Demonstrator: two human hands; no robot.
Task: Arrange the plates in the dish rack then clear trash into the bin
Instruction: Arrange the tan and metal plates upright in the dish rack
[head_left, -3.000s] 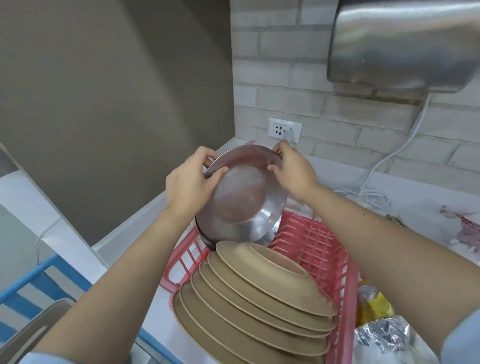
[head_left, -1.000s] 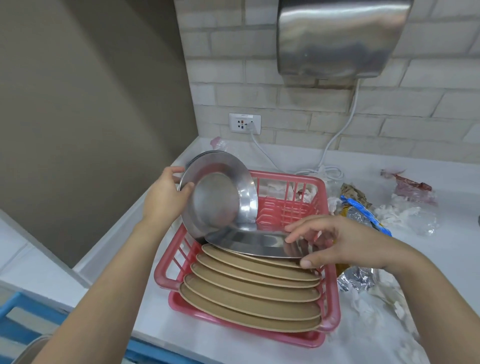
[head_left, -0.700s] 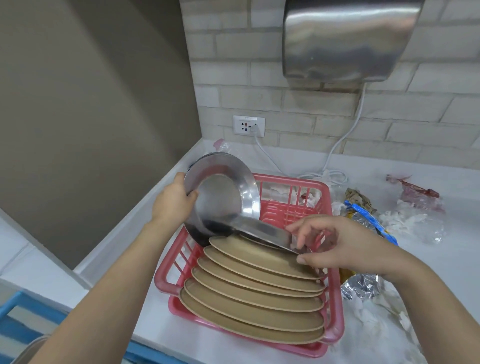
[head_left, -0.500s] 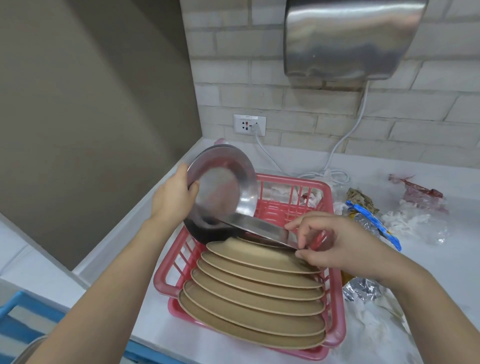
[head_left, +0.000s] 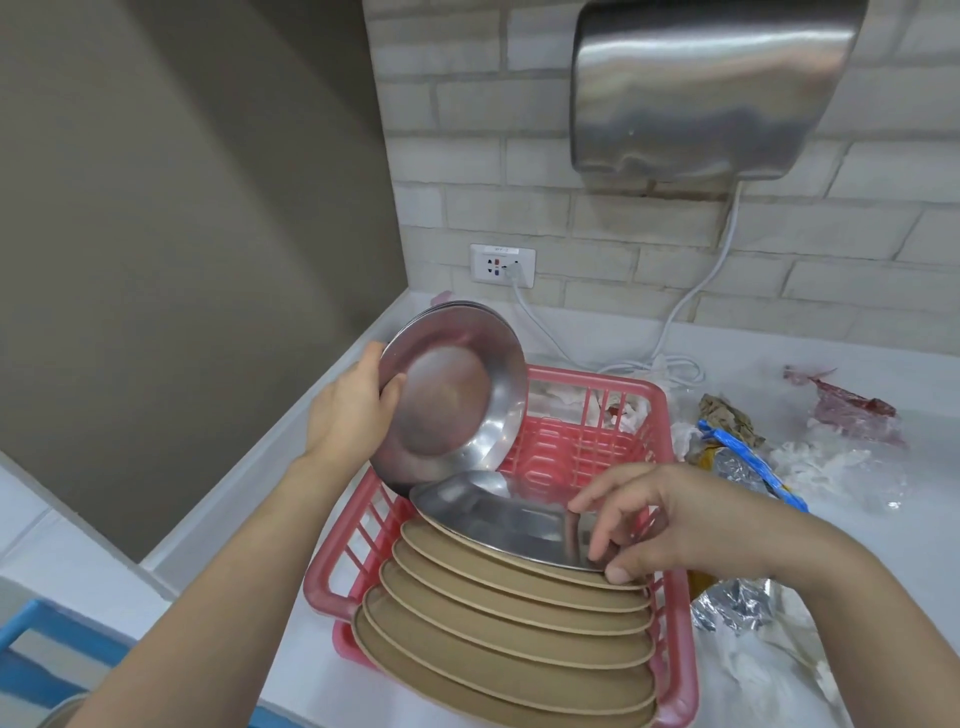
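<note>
A pink plastic dish rack (head_left: 670, 613) sits on the white counter. Several tan plates (head_left: 498, 623) lean in a row at its near end. A steel plate (head_left: 509, 525) lies tilted against the farthest tan plate, and my right hand (head_left: 644, 525) pinches its right rim. My left hand (head_left: 353, 410) grips the left edge of a small stack of steel plates (head_left: 452, 395), held upright and tilted at the rack's left side. Trash lies on the counter to the right: a blue and yellow wrapper (head_left: 743, 467), foil wrappers (head_left: 737, 603), clear plastic (head_left: 826, 467) and a red wrapper (head_left: 847, 410).
A steel hand dryer (head_left: 706, 88) hangs on the brick wall above, its white cord (head_left: 691, 296) running down to the counter. A wall socket (head_left: 503, 265) holds a plug. A grey wall bounds the left. A blue-framed object (head_left: 36, 654) is at the lower left.
My right hand took one steel plate off the stack and laid it against the tan plates. My left hand stays on the upright stack, now tilted slightly back.
</note>
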